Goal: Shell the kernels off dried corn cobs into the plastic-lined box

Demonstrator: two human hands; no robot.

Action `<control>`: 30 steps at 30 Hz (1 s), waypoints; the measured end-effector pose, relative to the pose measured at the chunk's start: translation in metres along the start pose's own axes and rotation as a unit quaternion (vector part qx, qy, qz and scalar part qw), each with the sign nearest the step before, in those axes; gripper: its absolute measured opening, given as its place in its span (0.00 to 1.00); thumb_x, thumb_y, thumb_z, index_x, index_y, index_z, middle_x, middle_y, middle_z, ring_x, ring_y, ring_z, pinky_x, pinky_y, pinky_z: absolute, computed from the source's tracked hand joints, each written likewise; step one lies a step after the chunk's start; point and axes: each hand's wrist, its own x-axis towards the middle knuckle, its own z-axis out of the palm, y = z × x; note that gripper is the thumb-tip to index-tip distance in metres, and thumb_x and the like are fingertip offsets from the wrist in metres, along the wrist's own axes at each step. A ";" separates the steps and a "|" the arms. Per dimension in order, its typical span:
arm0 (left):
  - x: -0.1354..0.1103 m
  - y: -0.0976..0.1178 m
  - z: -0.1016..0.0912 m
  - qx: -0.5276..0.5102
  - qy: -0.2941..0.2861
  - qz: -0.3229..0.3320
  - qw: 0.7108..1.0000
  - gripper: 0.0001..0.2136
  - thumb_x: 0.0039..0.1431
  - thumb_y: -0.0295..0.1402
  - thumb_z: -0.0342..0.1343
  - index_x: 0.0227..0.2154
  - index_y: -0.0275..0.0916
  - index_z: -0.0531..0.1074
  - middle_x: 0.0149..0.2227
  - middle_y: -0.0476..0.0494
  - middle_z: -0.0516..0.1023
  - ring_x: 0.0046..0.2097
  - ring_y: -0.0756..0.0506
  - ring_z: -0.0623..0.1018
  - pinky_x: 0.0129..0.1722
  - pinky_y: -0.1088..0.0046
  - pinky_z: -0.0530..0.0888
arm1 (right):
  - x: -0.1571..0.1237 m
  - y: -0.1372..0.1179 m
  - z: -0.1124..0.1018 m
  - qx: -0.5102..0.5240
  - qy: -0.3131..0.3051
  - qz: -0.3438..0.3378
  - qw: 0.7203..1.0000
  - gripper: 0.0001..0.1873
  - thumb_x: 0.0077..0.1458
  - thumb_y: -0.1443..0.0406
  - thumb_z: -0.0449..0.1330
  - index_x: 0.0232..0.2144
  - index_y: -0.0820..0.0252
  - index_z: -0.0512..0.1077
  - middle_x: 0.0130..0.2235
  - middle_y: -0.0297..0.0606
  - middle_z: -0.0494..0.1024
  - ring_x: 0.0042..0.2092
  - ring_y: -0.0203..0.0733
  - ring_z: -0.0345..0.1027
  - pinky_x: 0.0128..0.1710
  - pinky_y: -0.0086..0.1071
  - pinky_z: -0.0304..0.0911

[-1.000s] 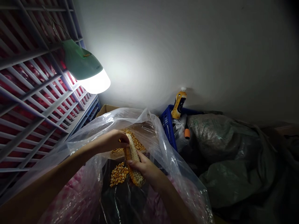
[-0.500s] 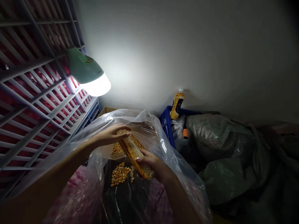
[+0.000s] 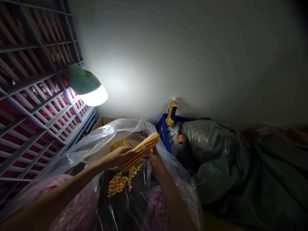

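A yellow corn cob [image 3: 141, 151] is held between both my hands above a clear plastic bag [image 3: 108, 130], its right end tilted up. Rows of kernels cover much of the side facing me, while the upper edge looks paler. My left hand [image 3: 126, 154] grips the cob near its left half. The fingers of my right hand [image 3: 154, 157] close on its right half from below. Loose kernels [image 3: 117, 183] lie in a small pile on the plastic below the cob, and more kernels [image 3: 121, 144] are heaped further back in the bag.
A lit green lamp [image 3: 89, 85] hangs on a slatted plastic crate [image 3: 43, 125] at left. Behind the bag stands a cardboard box [image 3: 102, 121]. A blue basket [image 3: 163, 130] with a yellow bottle [image 3: 171, 112] is by the wall. Full sacks [image 3: 204, 138] lie at right.
The cob has been turned: its right end now points up instead of down, and a side with more kernels faces me. Both hands have shifted their hold. The view has shifted slightly.
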 end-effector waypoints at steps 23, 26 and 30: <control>0.001 0.010 -0.002 0.120 0.212 0.098 0.965 0.19 0.61 0.45 0.43 0.32 0.36 0.72 0.30 0.44 0.75 0.33 0.47 0.72 0.33 0.73 0.68 | -0.004 0.025 0.031 -0.275 0.063 -0.078 0.956 0.18 0.43 0.58 0.63 0.37 0.58 0.66 0.32 0.33 0.74 0.33 0.41 0.67 0.32 0.32 0.61; 0.001 0.011 -0.003 0.126 0.211 0.092 0.965 0.19 0.60 0.44 0.43 0.33 0.35 0.73 0.30 0.43 0.76 0.32 0.47 0.72 0.31 0.73 0.67 | -0.005 0.022 0.032 -0.313 0.062 -0.093 0.943 0.18 0.45 0.57 0.62 0.38 0.57 0.66 0.31 0.33 0.74 0.31 0.41 0.67 0.30 0.32 0.59; 0.002 0.011 -0.005 0.118 0.199 0.081 0.970 0.18 0.59 0.44 0.44 0.34 0.35 0.73 0.31 0.43 0.76 0.32 0.47 0.72 0.31 0.73 0.67 | -0.004 0.020 0.032 -0.371 0.067 -0.102 0.921 0.18 0.46 0.56 0.61 0.39 0.57 0.66 0.30 0.34 0.74 0.30 0.42 0.67 0.28 0.32 0.57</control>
